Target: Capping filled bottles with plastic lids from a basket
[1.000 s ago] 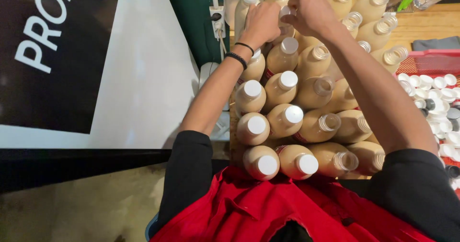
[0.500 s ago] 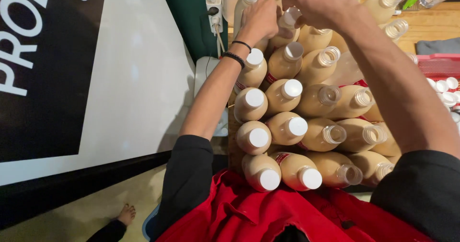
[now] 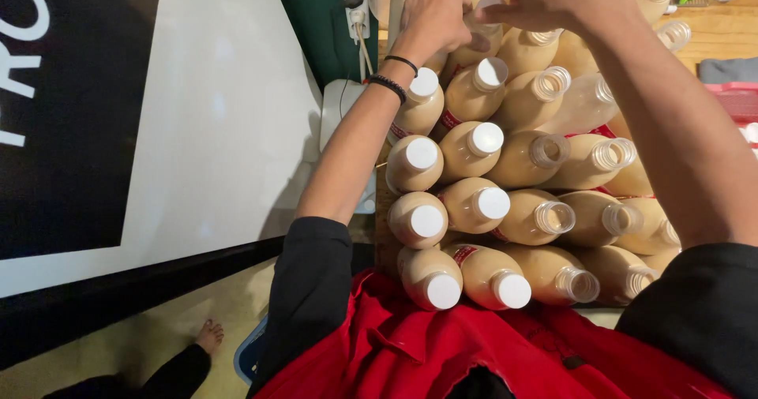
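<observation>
Ok, top centre of frame: your left hand (image 3: 436,16) is wrapped round the neck of a tan bottle (image 3: 410,0) at the far end of the rack, fingers clenched on it. Your right hand (image 3: 553,0) sits just beside, top centre-right, thumb and fingertips pinched on a white cap (image 3: 489,4) over the next bottle's mouth; can't tell how tight the cap sits. Black bands (image 3: 395,75) on your left wrist. Below both hands, centre of frame, a packed block of tan bottles (image 3: 505,202) w/ necks pointing toward you: left columns capped white, e.g. capped bottle (image 3: 427,221); right columns open-mouthed, e.g. uncapped bottle (image 3: 555,217). Red apron (image 3: 442,359) along the bottom edge, black sleeves either side. Left half of frame: white board w/ black panel (image 3: 158,131). Upper centre: wall socket w/ plug (image 3: 355,4) on a green surface. Bottom left: someone else's bare foot (image 3: 209,337) on the floor.
</observation>
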